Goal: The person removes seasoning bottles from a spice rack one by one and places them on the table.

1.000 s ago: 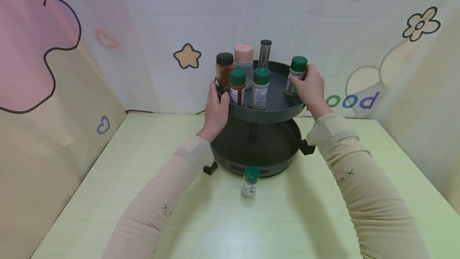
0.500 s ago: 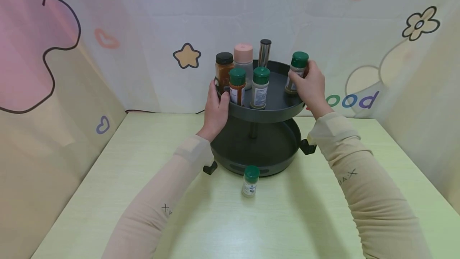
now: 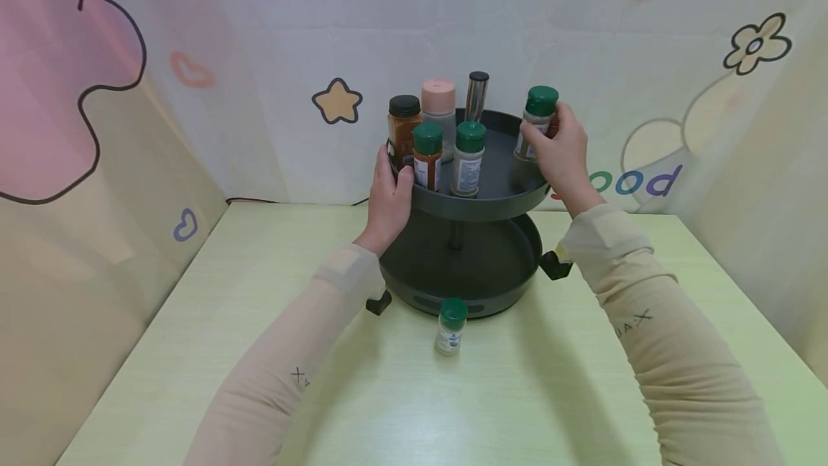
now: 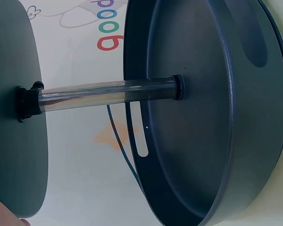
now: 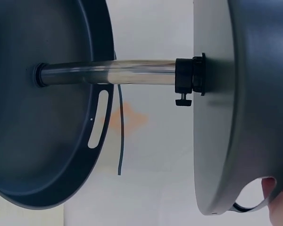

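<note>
A jar [image 3: 538,124] with a green cap was pinched in the right hand [image 3: 564,153], between the thumb on its near left side and the fingers on its far right, the grip no wider than the jar itself. It was held tilted slightly to the right over the right part of the upper tray [image 3: 485,208]; whether its base was touched by the tray floor could not be told. In the right wrist view, part of that hand was seen at the edge, close by the tray's slot [image 5: 255,194]. The tray's left rim was grasped by the left hand [image 3: 388,196], the thumb laid at the near side beside the red jar [image 3: 427,164] and the fingers stretched along the outside.

On the upper tray, the red jar and a pale jar [image 3: 467,160] were set near the front, both green-capped. Behind them were placed a brown jar [image 3: 401,128] at the left, a pink-capped bottle [image 3: 439,117] and, farther right, a silver tube [image 3: 476,96]. The tray was carried on a post [image 4: 108,92] above the lower tray [image 3: 453,265], fitted with a knob [image 5: 183,100]. A small white jar [image 3: 451,329] was stood on the table [image 3: 401,408], just in front of the lower tray. The far side was closed by a printed cloth [image 3: 278,78].
</note>
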Tool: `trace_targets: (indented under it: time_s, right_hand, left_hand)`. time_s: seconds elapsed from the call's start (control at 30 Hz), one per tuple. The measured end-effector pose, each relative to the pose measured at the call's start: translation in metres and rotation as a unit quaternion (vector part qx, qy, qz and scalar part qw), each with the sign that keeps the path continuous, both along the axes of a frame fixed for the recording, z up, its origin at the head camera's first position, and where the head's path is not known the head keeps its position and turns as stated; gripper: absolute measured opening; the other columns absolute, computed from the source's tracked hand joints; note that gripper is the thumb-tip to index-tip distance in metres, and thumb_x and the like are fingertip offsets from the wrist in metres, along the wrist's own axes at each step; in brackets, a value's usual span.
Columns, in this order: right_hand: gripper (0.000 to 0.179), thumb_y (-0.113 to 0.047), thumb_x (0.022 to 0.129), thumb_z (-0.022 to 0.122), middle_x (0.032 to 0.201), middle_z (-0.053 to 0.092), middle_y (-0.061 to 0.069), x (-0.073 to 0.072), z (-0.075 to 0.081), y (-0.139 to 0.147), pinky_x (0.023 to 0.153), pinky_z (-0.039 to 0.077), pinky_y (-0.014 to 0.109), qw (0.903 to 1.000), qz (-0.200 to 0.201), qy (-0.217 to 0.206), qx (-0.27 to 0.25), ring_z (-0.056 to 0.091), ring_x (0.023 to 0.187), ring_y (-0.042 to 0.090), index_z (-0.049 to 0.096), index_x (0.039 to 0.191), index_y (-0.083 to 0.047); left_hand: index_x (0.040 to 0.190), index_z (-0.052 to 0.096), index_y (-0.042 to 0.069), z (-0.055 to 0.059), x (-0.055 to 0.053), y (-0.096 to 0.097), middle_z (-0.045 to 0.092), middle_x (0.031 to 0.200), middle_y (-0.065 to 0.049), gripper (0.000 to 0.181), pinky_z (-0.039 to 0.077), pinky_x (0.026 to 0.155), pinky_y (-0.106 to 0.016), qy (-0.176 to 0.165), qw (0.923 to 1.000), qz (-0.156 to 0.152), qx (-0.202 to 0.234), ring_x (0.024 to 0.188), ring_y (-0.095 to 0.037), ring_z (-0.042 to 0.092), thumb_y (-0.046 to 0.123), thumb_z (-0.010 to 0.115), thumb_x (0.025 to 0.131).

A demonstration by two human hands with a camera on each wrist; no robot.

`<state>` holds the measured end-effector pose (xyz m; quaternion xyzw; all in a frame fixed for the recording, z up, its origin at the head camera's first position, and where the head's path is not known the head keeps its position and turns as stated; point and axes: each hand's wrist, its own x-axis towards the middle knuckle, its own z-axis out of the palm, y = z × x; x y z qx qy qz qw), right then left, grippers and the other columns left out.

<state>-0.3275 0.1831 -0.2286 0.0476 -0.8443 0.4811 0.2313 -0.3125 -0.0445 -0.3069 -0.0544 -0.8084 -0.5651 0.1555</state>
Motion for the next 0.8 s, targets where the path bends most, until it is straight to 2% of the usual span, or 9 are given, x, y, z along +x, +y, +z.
trace_targets:
  time_s: [0.47, 0.8]
  right_hand:
    - [0.045, -0.029, 0.086, 0.052, 0.121, 0.052, 0.009, 0.01, 0.001, 0.0, 0.096, 0.04, 0.037, 0.9986, 0.033, 0.022, -0.035, 0.049, 0.099, 0.015, 0.041, 0.127, -0.013]
    - [0.043, -0.027, 0.085, 0.054, 0.116, 0.056, 0.008, 0.018, -0.001, -0.002, 0.089, 0.042, 0.03, 0.9954, 0.053, 0.051, -0.061, 0.052, 0.093, 0.007, 0.045, 0.123, -0.011]
  left_hand:
    - [0.143, 0.0, 0.019, 0.001, 0.001, 0.0, 0.004, 0.15, 0.006, 0.063, 0.015, 0.11, -0.04, -0.002, 1.0, 0.001, -0.003, 0.137, -0.014, 0.011, 0.039, 0.031, 0.091]
    - [0.143, 0.0, 0.021, 0.002, 0.002, 0.001, 0.005, 0.15, 0.007, 0.064, 0.015, 0.11, -0.04, -0.004, 1.0, 0.001, -0.001, 0.137, -0.013, 0.012, 0.04, 0.031, 0.09]
